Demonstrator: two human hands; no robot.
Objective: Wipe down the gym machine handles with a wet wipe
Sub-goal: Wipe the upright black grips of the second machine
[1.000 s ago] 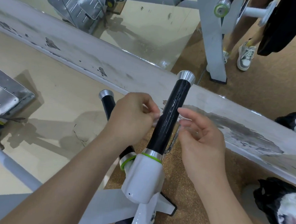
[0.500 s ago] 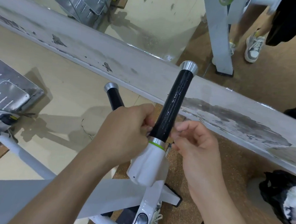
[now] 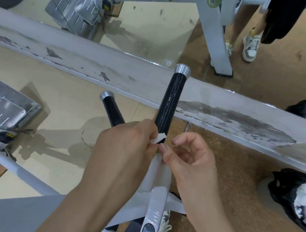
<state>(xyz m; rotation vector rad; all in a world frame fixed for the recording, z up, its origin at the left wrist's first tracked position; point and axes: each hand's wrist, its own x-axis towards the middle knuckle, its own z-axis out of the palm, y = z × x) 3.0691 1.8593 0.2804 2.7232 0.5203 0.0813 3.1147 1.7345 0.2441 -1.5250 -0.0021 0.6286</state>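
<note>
Currently the left hand [image 3: 125, 150] pinches the wet wipe [image 3: 159, 138] at the base of the taller black handle [image 3: 171, 102]; the grip of the right hand [image 3: 187, 157], fingers curled, cannot be judged. Risk: the small wad may slip from the pinch on the glossy surface, leaving patches unwiped

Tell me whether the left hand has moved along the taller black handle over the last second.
Yes. The left hand, pinching the wet wipe, slid down the taller black handle to its white base; a second ago it sat mid-grip.

glossy black handle [image 3: 169, 106] with silver cap [image 3: 182, 70], white wipe [image 3: 160, 138], speckled brown floor [image 3: 234, 174]
</note>
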